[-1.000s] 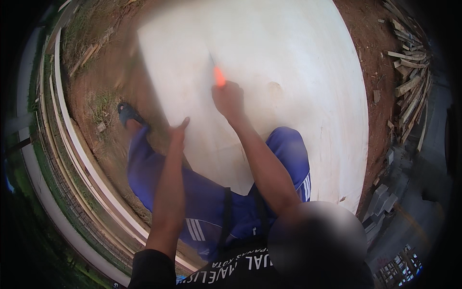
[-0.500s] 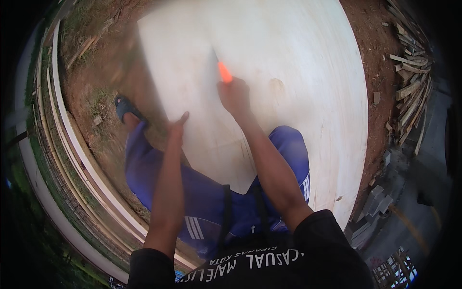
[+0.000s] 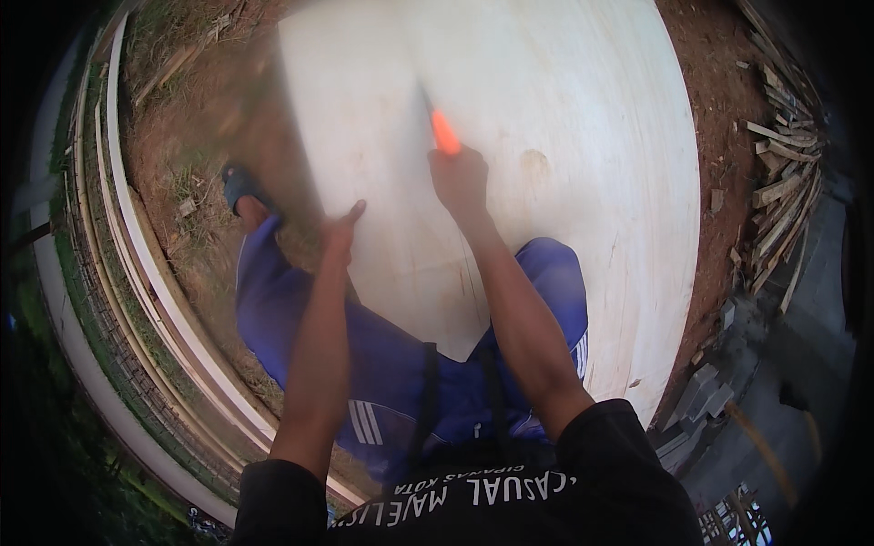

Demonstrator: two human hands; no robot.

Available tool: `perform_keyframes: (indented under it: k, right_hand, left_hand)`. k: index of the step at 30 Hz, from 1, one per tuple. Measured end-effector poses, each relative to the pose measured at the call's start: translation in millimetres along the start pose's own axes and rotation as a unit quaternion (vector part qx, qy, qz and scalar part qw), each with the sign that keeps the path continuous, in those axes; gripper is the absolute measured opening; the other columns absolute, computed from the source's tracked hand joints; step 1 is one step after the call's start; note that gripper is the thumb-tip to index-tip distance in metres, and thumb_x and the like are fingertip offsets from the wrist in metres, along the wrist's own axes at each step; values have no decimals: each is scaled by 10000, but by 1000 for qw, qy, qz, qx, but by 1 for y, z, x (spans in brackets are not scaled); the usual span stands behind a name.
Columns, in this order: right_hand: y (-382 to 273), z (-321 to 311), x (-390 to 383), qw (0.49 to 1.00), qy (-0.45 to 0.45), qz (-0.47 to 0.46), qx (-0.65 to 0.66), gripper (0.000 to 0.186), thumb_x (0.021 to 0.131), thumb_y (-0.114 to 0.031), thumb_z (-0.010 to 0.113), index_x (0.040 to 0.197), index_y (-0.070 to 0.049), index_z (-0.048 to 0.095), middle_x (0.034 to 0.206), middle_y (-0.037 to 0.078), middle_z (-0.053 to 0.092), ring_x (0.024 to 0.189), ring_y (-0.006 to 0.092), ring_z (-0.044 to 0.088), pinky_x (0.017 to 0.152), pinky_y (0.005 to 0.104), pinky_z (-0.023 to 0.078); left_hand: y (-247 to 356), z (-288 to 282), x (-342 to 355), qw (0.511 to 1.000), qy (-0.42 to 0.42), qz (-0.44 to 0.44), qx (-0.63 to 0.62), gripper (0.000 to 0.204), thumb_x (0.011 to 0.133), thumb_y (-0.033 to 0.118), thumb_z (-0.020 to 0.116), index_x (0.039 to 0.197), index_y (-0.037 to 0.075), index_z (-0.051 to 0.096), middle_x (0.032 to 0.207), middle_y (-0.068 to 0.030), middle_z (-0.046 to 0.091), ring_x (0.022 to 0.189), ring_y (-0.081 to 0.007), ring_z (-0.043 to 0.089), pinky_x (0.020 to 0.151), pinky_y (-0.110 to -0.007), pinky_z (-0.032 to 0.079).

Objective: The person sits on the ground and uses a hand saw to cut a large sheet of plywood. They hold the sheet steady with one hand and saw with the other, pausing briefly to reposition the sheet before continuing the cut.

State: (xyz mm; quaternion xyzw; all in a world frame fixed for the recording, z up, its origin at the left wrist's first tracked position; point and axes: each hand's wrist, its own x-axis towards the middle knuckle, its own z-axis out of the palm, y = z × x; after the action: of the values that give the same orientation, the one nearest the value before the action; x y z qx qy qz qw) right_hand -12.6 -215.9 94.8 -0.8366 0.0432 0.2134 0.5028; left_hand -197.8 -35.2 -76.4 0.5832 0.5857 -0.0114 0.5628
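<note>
A large pale plywood sheet (image 3: 583, 146) stretches out in front of me, with my right knee on or against it. My right hand (image 3: 460, 182) is closed around the orange handle of a hand saw (image 3: 445, 133). The saw's thin dark blade points away from me over the sheet and is blurred, so its teeth do not show. My left hand (image 3: 340, 232) grips the sheet's left edge, thumb on top and the other fingers hidden beneath. A thin dark line runs in the wood nearer to me than my right hand.
Long boards and poles (image 3: 137, 218) lie along the left. My sandalled left foot (image 3: 241, 187) stands on reddish soil with grass. On the right are a heap of scrap wood strips (image 3: 783, 173) and some grey blocks (image 3: 701, 396) beside a grey surface.
My right hand and the saw appear slightly farther right in the picture. The whole scene has shifted a little the same way. My left hand keeps its hold on the sheet's edge.
</note>
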Motion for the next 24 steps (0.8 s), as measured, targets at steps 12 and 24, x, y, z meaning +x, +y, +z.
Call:
perform_keyframes:
  k: [12, 24]
  right_hand:
    - [31, -3, -15, 998, -1, -23, 57, 262, 868, -83, 618, 704, -1, 431, 592, 20, 407, 572, 105, 359, 532, 357, 351]
    - [32, -50, -123, 999, -14, 7, 37, 224, 871, -46, 620, 701, 24, 493, 563, 36, 456, 537, 91, 425, 513, 344, 387]
  left_hand:
    - [2, -4, -5, 999, -41, -7, 2, 797, 783, 310, 914, 1339, -119, 537, 1277, -229, 652, 1129, -318, 644, 973, -420, 513]
    - [-19, -13, -8, 999, 27, -1, 30, 709, 798, 275, 909, 1307, -89, 576, 1230, -231, 679, 1099, -328, 676, 928, -457, 543]
